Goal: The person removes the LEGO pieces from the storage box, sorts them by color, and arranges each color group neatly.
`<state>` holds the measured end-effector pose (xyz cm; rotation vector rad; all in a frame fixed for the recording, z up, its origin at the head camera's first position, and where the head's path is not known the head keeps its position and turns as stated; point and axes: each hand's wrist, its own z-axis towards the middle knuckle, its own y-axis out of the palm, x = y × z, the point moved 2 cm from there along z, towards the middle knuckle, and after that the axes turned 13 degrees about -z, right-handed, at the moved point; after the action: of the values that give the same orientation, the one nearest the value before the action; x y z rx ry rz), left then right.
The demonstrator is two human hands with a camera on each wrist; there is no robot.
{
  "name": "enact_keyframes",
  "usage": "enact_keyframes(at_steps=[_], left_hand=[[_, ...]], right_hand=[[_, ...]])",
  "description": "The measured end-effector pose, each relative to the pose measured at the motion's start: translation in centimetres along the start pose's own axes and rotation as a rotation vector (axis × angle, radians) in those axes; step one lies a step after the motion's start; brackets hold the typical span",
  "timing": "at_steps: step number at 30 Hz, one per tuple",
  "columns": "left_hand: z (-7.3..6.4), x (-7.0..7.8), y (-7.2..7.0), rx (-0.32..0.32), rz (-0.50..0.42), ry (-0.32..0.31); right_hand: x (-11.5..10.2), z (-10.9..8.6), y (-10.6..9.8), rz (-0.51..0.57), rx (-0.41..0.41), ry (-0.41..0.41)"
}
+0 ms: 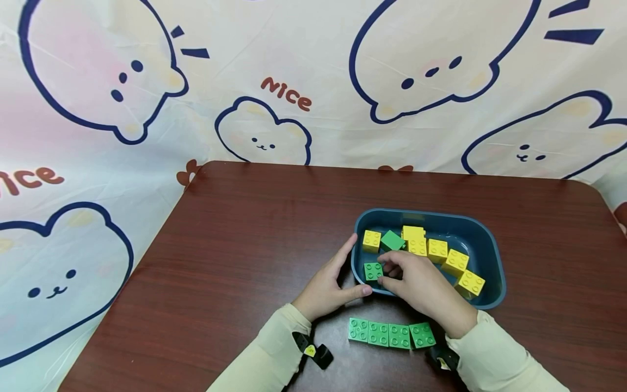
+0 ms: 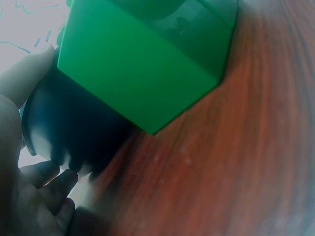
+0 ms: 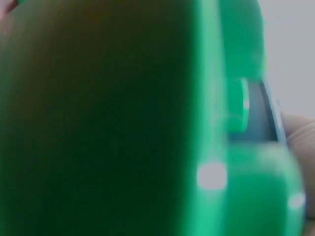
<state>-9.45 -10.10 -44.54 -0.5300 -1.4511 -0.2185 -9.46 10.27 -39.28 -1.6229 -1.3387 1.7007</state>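
Note:
A blue plastic bin (image 1: 479,231) holds yellow and green toy building blocks. My left hand (image 1: 325,287), fingers extended, rests against the bin's left end, its thumb along the near rim. My right hand (image 1: 421,283) reaches over the near wall into the bin. Its thumb and index fingertips stand around the right side of a green building block (image 1: 373,271), studs up; I cannot tell whether they pinch it. Another green block (image 1: 393,240) lies tilted behind, beside a yellow block (image 1: 372,241). In the left wrist view, the left fingers (image 2: 58,184) reach the bin's dark outer wall (image 2: 74,118).
Several green blocks (image 1: 379,334) form a row on the brown table (image 1: 235,245) in front of the bin, close to both wrists. More yellow blocks (image 1: 455,262) run along the bin's inside toward its right end. A patterned cloth (image 1: 274,43) hangs behind the table.

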Motion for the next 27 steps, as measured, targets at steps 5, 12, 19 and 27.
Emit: enact_keyframes(at_steps=[5, 12, 19, 27], left_hand=[[0.03, -0.05, 0.04, -0.002, 0.001, -0.001], [0.03, -0.05, 0.04, -0.002, -0.006, 0.000], [0.00, -0.02, 0.01, -0.003, -0.009, -0.002], [-0.02, 0.05, 0.02, -0.007, -0.009, 0.002]], right_hand=[[0.03, 0.10, 0.01, 0.008, -0.010, 0.004], [0.11, 0.20, 0.11, 0.006, -0.027, -0.002], [0.05, 0.03, -0.05, -0.038, 0.009, -0.001], [-0.06, -0.18, -0.29, -0.041, 0.027, 0.034]])
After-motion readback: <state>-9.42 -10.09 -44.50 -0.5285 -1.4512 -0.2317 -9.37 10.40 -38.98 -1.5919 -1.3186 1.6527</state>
